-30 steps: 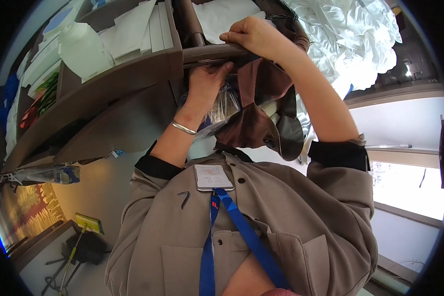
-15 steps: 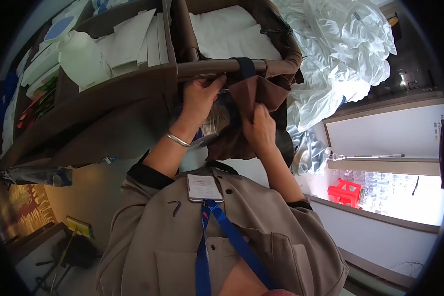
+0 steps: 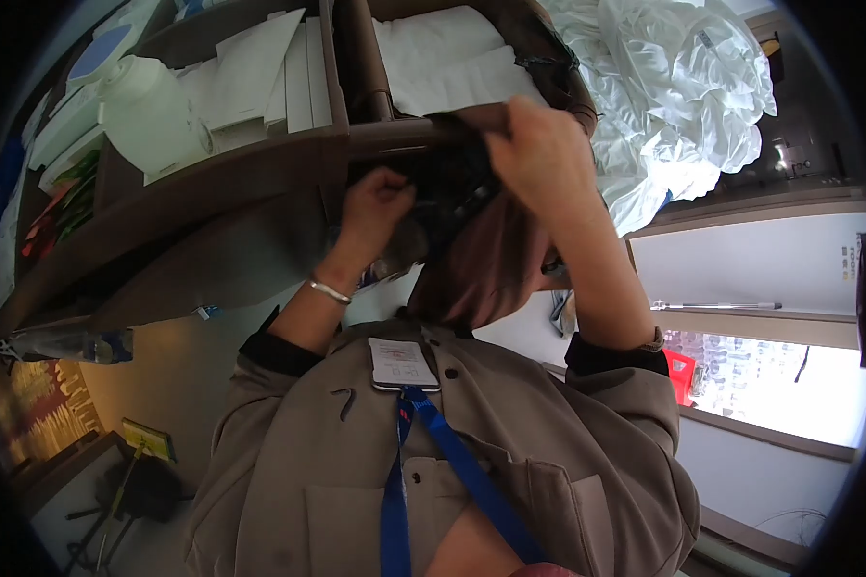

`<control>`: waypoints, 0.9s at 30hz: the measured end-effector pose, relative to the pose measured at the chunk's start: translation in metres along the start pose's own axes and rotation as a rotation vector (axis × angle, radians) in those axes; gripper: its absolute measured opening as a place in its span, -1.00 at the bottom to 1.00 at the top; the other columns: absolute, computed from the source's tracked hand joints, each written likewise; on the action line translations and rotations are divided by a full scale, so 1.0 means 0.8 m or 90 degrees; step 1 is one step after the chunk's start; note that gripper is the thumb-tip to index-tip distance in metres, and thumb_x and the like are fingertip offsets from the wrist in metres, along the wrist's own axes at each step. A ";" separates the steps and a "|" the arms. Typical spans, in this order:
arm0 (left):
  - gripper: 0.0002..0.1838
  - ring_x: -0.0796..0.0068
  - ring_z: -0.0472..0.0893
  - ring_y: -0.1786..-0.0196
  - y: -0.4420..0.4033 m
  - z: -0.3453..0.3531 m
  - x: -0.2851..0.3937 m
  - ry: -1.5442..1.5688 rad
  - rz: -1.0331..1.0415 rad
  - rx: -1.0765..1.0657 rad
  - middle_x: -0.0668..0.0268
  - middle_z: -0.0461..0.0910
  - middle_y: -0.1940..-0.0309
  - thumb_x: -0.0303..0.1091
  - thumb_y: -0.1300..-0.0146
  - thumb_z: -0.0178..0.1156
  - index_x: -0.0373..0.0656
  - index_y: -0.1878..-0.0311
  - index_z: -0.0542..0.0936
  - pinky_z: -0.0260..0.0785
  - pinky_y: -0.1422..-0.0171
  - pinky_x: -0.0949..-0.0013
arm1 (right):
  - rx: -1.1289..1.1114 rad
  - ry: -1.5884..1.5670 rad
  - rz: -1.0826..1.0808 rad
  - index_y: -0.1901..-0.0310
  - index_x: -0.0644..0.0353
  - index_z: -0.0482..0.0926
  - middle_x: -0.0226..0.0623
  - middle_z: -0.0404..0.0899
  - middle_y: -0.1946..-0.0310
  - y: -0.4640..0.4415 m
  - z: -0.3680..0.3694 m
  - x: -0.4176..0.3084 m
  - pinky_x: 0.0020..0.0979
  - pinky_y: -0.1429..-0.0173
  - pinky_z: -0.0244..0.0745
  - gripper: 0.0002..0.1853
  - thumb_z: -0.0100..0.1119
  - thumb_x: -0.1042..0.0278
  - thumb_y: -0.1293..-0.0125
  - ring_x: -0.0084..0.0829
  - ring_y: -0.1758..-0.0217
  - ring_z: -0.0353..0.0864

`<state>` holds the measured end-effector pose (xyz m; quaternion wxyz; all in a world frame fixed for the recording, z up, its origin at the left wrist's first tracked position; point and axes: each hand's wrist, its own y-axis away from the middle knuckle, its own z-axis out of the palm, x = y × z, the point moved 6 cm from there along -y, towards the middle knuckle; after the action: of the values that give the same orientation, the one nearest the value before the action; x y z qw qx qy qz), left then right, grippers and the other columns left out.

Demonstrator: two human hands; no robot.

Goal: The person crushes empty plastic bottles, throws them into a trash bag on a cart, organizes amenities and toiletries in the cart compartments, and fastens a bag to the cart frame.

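Note:
My right hand (image 3: 548, 154) is closed on the upper edge of a brown cloth bag (image 3: 481, 255), at the cart's rail (image 3: 385, 137). The bag hangs down in front of me, its cloth stretched and slightly blurred. Below the rail, my left hand (image 3: 375, 207) has its fingers curled together beside a dark opening. Whatever lies between those fingers is too dark to make out. Clear plastic (image 3: 404, 245) shows just under my left hand. Behind the rail, folded white towels (image 3: 452, 58) lie in a brown-edged compartment.
To the left, the cart's brown tray holds a whitish plastic bottle (image 3: 149, 115) and white cards (image 3: 250, 77). Crumpled white sheeting (image 3: 664, 106) bulges at the right. A red stool (image 3: 680, 375) and a doorway are farther right; a yellow-headed mop (image 3: 149, 439) stands lower left.
My right hand has risen from the hanging cloth to the rail, pulling the cloth's edge up. My left hand has dropped slightly from the rail, its fingers now curled.

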<state>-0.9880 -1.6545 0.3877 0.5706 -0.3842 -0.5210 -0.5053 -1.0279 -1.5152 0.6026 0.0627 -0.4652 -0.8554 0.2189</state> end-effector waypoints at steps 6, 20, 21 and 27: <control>-0.83 0.79 0.44 0.44 0.025 -0.021 0.002 -0.103 -0.012 0.003 0.46 0.57 0.54 -0.38 -0.25 0.28 -0.22 0.14 0.58 0.30 0.35 0.58 | -0.150 0.163 -0.071 0.43 0.21 0.50 -0.21 0.58 0.56 0.023 0.014 -0.025 -0.28 0.40 0.55 -0.66 0.28 0.07 -0.14 -0.17 0.49 0.64; -0.85 0.73 0.42 0.42 0.038 -0.017 0.037 -0.166 0.292 0.040 0.33 0.52 0.51 -0.42 -0.20 0.27 -0.21 0.20 0.53 0.33 0.32 0.52 | -0.283 0.414 -0.535 0.36 0.14 0.64 -0.39 0.55 0.39 0.049 0.102 -0.119 -0.42 0.49 0.50 -0.88 0.22 0.36 -0.04 -0.41 0.43 0.68; -0.85 0.73 0.42 0.42 0.038 -0.018 0.036 -0.164 0.288 0.045 0.33 0.52 0.51 -0.42 -0.20 0.27 -0.21 0.20 0.53 0.33 0.32 0.52 | -0.312 0.404 -0.522 0.37 0.14 0.62 -0.35 0.58 0.39 0.044 0.109 -0.114 -0.41 0.48 0.52 -0.90 0.21 0.36 -0.06 -0.39 0.43 0.69; -0.77 0.51 0.52 0.38 0.035 -0.019 0.027 -0.097 0.269 0.015 0.28 0.56 0.45 -0.35 -0.16 0.33 -0.20 0.20 0.51 0.41 0.24 0.37 | -0.369 0.343 -0.581 0.31 0.17 0.59 -0.27 0.65 0.38 0.027 0.110 -0.112 -0.37 0.41 0.60 -0.89 0.20 0.38 -0.11 -0.33 0.37 0.72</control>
<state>-0.9584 -1.6672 0.4087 0.6270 -0.5154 -0.4764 -0.3379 -0.9884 -1.6065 0.5227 0.2357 -0.0883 -0.9474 -0.1978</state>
